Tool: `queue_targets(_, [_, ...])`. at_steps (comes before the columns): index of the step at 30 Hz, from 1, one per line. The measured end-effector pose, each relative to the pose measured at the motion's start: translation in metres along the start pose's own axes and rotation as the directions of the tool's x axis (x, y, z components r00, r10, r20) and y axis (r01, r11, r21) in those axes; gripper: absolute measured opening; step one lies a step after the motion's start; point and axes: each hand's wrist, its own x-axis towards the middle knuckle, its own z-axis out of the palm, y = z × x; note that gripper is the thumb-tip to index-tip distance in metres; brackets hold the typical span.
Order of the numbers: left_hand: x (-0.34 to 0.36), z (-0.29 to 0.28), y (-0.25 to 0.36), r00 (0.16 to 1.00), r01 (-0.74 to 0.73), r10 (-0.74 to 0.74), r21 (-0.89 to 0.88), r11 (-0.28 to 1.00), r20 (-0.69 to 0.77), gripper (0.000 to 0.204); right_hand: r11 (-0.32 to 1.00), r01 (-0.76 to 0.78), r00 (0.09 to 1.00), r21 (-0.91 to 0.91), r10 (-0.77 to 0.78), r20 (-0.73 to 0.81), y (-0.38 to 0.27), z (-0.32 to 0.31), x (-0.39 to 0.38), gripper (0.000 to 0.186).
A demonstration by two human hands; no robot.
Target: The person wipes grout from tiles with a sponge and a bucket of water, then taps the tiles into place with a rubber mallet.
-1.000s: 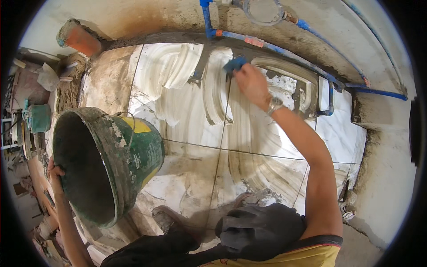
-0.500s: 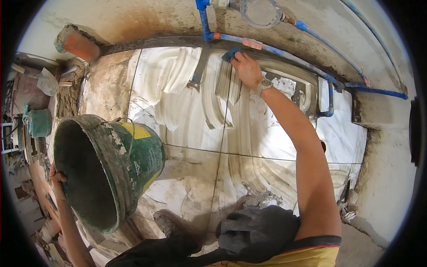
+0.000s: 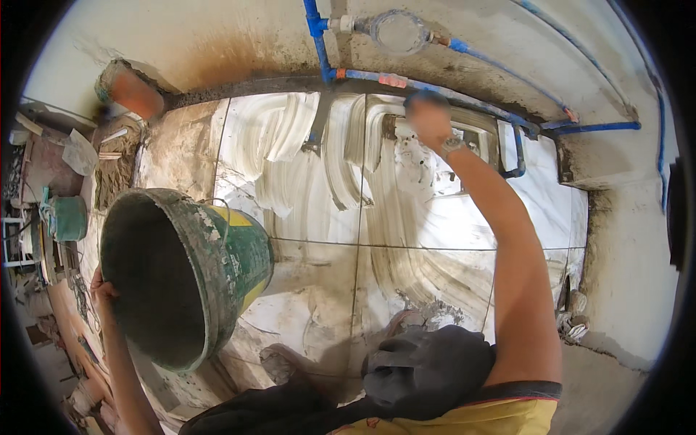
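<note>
My left hand grips the rim of a dark green, cement-crusted bucket, which is tilted so its mouth faces left and toward me. The inside looks dark, and its contents cannot be made out. At the far edge of the tiles, just below the blue pipe, my right hand presses a blue sponge to the surface. Motion smears this hand, and its fingers mostly cover the sponge. White floor tiles carry curved, muddy wipe streaks beneath my right arm.
Blue pipes and a round meter run along the far wall. An orange pipe stub juts out at the far left. A smaller green bucket stands among clutter at left. Dark fabric hangs near my body.
My right hand has swept the sponge to the right along the far edge of the tiles. My left hand keeps its grip on the bucket. The view has shifted slightly.
</note>
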Motion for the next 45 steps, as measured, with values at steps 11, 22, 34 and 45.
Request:
queue_targets(11, [0.017,0.049,0.010,0.990,-0.141,0.140,0.034,0.989,0.024,0.073,0.752,0.295,0.802,0.590,0.141,-0.580,-0.109,-0.311,-0.029,0.029])
queue_targets(22, [-0.016,0.073,0.113,0.971,-0.234,0.210,0.276,0.932,0.116,0.065,0.772,0.231,0.829,0.592,-0.475,0.296,-0.433,-0.358,0.142,0.044])
queue_targets(34, [-0.039,0.165,0.109,0.961,-0.271,0.275,0.234,0.934,0.013,0.075,0.746,-0.159,0.745,0.646,-0.339,0.575,-0.483,-0.195,0.087,0.058])
queue_targets(45, [-0.078,0.233,0.129,0.930,-0.338,0.364,0.278,0.899,-0.046,0.067,0.581,-0.381,0.813,0.719,-0.160,0.560,-0.463,-0.148,0.057,0.058])
